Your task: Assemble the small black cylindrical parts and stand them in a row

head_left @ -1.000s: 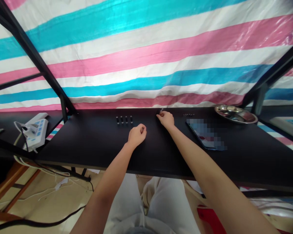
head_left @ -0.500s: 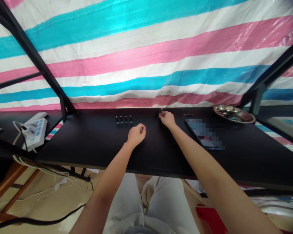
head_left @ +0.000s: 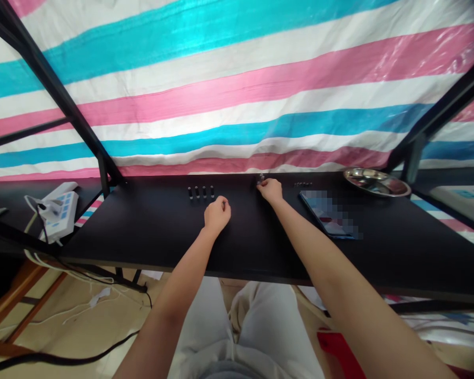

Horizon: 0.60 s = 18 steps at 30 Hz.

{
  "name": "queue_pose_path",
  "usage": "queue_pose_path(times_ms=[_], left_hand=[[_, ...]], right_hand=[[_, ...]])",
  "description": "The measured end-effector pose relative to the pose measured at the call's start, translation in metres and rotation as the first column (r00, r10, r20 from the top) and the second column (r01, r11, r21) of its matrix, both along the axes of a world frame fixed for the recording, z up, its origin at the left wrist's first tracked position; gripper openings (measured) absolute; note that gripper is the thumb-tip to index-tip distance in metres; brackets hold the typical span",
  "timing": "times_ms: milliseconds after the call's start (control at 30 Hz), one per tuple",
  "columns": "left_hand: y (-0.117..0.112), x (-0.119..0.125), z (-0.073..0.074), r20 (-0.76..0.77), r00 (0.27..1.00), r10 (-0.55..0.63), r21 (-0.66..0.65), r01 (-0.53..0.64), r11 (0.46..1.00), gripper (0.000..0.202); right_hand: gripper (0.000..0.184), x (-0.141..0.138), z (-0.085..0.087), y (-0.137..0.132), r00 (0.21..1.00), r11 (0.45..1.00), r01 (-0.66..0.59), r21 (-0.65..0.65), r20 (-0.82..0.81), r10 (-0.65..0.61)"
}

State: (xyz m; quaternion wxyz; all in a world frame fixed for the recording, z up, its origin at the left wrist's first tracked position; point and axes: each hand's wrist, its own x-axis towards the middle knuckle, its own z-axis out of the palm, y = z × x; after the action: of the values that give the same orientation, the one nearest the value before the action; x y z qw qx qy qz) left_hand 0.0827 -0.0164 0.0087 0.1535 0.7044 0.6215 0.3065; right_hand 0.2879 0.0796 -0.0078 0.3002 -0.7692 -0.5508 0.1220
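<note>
Curled on the black table [head_left: 161, 234], my left hand [head_left: 218, 214] has its fingers closed, and whatever they may hold is hidden. Just beyond it stands a row of several small black cylinders with silvery ends [head_left: 197, 192]. My right hand [head_left: 271, 190] reaches toward the table's back edge, fingertips pinched at a small clear, shiny object [head_left: 260, 179] whose kind I cannot make out. To the right of that hand lies a short row of tiny metallic pieces [head_left: 302, 184], too small to name.
A phone [head_left: 326, 213] with a blurred screen lies right of my right forearm. A round steel tray [head_left: 377, 185] sits at the back right. On the left, a white power strip [head_left: 61, 216] rests on another surface with cables. A striped sheet [head_left: 237, 89] hangs behind the table.
My left hand has shifted slightly left and away from me, toward the row of cylinders. The right hand stays almost in place, pinching at the small shiny object.
</note>
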Motion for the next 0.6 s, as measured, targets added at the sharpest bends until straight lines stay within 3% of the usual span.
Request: queue_pose_path(times_ms=[200,400,500,600], left_hand=[[-0.001,-0.006,0.007,0.017,0.986,0.168,-0.04,-0.167,0.985,0.042],[0.003,-0.006,0.01,-0.012,0.985,0.174,-0.026,-0.174,0.984,0.065],[0.007,-0.004,0.009,-0.053,0.987,0.154,-0.003,-0.154,0.988,0.067],[0.011,-0.002,0.01,-0.104,0.983,0.15,-0.004,-0.151,0.989,0.068]], right_hand=[[0.022,0.002,-0.001,-0.002,1.0,0.999,-0.024,-0.031,-0.001,0.024],[0.042,-0.001,0.001,-0.022,0.994,1.0,-0.013,0.005,-0.112,0.013],[0.038,-0.014,0.001,-0.046,0.979,0.997,-0.003,0.083,-0.201,0.02],[0.033,-0.031,0.0,-0.071,0.96,0.967,-0.034,0.253,-0.259,0.101]])
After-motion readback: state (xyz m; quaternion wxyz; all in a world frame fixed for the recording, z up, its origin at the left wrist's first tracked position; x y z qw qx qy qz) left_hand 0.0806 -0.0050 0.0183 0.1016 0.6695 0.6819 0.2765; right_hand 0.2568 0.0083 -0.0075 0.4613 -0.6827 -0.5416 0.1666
